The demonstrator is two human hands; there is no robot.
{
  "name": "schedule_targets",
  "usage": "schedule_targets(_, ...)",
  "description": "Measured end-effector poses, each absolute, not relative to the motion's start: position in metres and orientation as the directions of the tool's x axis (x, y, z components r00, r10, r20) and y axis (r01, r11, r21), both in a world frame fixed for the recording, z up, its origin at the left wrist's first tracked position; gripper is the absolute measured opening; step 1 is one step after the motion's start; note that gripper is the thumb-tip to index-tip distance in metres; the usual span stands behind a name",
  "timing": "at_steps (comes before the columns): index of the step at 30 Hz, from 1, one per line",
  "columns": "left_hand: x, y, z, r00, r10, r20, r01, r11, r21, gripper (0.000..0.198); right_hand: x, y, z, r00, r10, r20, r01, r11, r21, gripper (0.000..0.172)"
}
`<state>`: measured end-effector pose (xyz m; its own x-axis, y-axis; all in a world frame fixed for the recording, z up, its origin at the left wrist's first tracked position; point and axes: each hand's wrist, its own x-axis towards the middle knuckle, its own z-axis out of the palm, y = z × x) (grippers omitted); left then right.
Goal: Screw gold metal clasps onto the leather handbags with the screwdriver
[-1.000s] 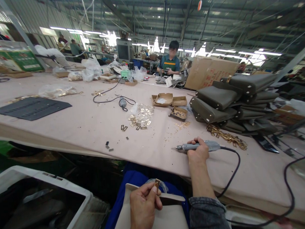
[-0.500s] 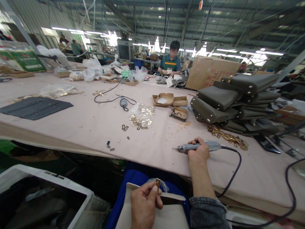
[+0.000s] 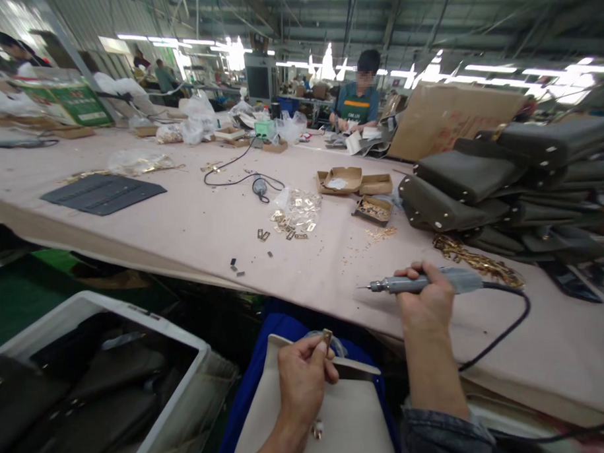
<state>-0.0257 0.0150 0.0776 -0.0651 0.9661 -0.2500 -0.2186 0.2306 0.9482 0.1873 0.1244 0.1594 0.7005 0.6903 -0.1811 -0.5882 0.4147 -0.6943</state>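
Note:
My left hand (image 3: pixel 303 372) pinches a small gold metal plate (image 3: pixel 327 340) between thumb and fingers. Below it, a beige bag piece (image 3: pixel 355 409) lies on my lap over blue cloth (image 3: pixel 239 404), with a small shiny metal fitting (image 3: pixel 317 429) on its face. My right hand (image 3: pixel 426 295) is wrapped round a grey electric screwdriver (image 3: pixel 400 284) just over the table (image 3: pixel 304 279), its thin bit pointing left. A black cord (image 3: pixel 509 338) runs from the tool's back end. Beyond the screwdriver, tiny gold screws (image 3: pixel 381 233) are scattered beside a small box of them (image 3: pixel 375 209).
Dark bags (image 3: pixel 478 177) are stacked at the right beside gold chains (image 3: pixel 474 260). Metal frames spill from a plastic bag (image 3: pixel 301 210) mid-table. A dark panel (image 3: pixel 103 192) lies at the left. A white crate (image 3: pixel 185 369) stands lower left. A co-worker (image 3: pixel 357 102) is across the table.
The camera view has shifted, so the scene sits further right. My right hand with the screwdriver has moved slightly right in the picture; my left hand still pinches the plate, with more of the beige piece showing.

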Motion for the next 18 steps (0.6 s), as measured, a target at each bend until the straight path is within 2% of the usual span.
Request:
schedule_targets(3, -0.023, 0.015, 0.081, -0.072, 0.963, -0.258, -0.177, 0.243, 0.954, 0.031, 0.16, 0.091, 0.173, 0.63, 0.775, -0.047, -0.568, 0.418, -0.709, 0.02)
schedule_targets(6, -0.02, 0.015, 0.084, -0.083, 0.958, -0.275, -0.15, 0.261, 0.954, 0.032, 0.129, 0.063, 0.184, 0.577, 0.817, 0.009, -0.545, 0.393, -0.741, 0.026)
schedule_targets(12, -0.02, 0.014, 0.088, -0.08, 0.96, -0.268, -0.145, 0.255, 0.956, 0.032, 0.09, 0.047, 0.184, 0.592, 0.797, 0.12, -0.404, 0.422, -0.812, 0.028)
schedule_targets(18, -0.022, 0.015, 0.091, -0.073, 0.96, -0.27, -0.145, 0.257, 0.955, 0.032, 0.081, 0.05, 0.178, 0.581, 0.798, 0.162, -0.36, 0.43, -0.828, 0.032)
